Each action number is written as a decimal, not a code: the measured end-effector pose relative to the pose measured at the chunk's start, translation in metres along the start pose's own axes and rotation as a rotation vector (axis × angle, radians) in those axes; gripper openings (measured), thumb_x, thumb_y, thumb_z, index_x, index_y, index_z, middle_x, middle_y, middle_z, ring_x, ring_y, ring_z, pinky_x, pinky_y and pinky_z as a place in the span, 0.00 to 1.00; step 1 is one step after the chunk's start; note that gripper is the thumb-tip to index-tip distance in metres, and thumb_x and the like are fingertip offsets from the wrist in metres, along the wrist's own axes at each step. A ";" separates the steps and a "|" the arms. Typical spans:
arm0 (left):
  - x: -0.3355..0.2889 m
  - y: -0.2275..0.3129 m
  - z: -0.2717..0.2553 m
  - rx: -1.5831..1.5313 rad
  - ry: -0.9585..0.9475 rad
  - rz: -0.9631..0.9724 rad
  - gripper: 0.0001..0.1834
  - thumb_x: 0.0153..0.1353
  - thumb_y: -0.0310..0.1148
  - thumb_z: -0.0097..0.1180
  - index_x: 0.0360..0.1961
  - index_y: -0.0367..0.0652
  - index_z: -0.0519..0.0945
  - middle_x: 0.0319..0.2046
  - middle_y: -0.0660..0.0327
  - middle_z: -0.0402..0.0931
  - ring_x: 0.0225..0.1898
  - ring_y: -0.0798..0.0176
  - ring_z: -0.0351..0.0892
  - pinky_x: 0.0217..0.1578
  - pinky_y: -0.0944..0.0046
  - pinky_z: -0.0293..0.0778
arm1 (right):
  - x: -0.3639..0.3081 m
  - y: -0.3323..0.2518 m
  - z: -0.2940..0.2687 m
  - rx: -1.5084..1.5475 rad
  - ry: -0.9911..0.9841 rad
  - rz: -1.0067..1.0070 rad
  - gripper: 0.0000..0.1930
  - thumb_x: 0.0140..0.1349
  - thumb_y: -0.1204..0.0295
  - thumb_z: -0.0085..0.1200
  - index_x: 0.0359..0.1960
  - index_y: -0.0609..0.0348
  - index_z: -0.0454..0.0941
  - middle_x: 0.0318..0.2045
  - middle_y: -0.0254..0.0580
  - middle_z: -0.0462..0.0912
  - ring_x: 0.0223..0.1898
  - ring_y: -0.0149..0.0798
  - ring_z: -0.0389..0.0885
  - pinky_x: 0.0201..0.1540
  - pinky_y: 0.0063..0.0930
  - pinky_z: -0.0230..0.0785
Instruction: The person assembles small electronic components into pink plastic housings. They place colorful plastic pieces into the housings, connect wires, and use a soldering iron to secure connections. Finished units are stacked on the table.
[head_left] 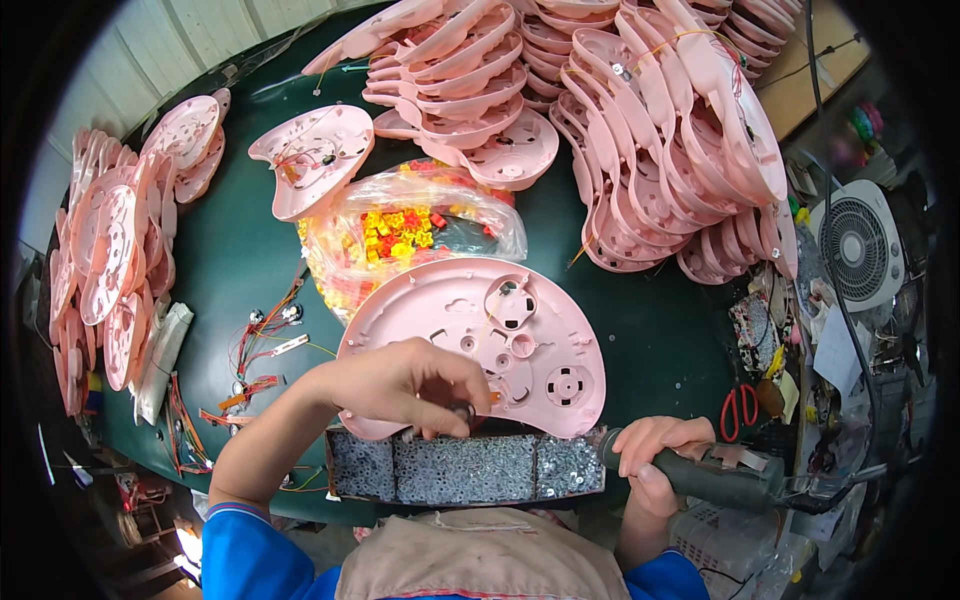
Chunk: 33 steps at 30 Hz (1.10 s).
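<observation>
over pink shell [445, 315]: l hand [425, 388] curled, can't tell contents | r hand [655, 452] holding dk-green tool [735, 478]

Right there on the tabletop [660, 340] lies a single shell [420, 320], with a tray [396, 470] between it and the person and a power tool [720, 478] right of the tray. Behind the shell sits a bag [345, 235], then piled shells [450, 60]. Left are loose wires [262, 385]; right, scissors [741, 405], with a fan [857, 245] farther back.

From my end I'm seeing blue short sleeves [255, 555], thin striped trim [240, 510] edging the left one, tan apron [480, 560] covering the front.
</observation>
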<state>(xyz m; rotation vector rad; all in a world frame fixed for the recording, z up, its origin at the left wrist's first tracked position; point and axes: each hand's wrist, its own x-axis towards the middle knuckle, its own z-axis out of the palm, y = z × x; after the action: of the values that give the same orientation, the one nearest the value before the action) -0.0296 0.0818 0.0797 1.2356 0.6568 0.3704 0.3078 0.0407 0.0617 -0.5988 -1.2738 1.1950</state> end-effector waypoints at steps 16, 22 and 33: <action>0.092 -0.070 -0.009 0.994 0.597 0.283 0.18 0.58 0.38 0.71 0.47 0.45 0.86 0.38 0.58 0.80 0.34 0.53 0.84 0.38 0.54 0.80 | -0.002 0.001 -0.003 -0.030 -0.009 -0.061 0.21 0.54 0.79 0.58 0.49 0.58 0.66 0.20 0.41 0.77 0.18 0.36 0.74 0.31 0.35 0.74; 0.087 -0.082 0.008 1.355 0.737 0.362 0.17 0.59 0.36 0.69 0.50 0.47 0.87 0.41 0.63 0.78 0.39 0.55 0.80 0.43 0.55 0.76 | -0.002 0.000 -0.003 -0.001 -0.032 -0.048 0.21 0.54 0.79 0.58 0.49 0.58 0.66 0.21 0.42 0.78 0.18 0.36 0.74 0.31 0.35 0.73; 0.077 -0.058 0.071 1.032 0.589 0.534 0.20 0.52 0.35 0.73 0.48 0.50 0.86 0.42 0.66 0.80 0.47 0.57 0.76 0.49 0.54 0.67 | 0.007 -0.003 -0.003 0.148 -0.062 -0.151 0.21 0.53 0.79 0.61 0.48 0.58 0.67 0.21 0.39 0.79 0.17 0.36 0.78 0.28 0.34 0.76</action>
<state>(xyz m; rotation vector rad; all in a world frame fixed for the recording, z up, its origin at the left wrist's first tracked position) 0.0698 0.0566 0.0178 2.3416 1.0768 0.9271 0.3110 0.0473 0.0667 -0.3540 -1.2467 1.1776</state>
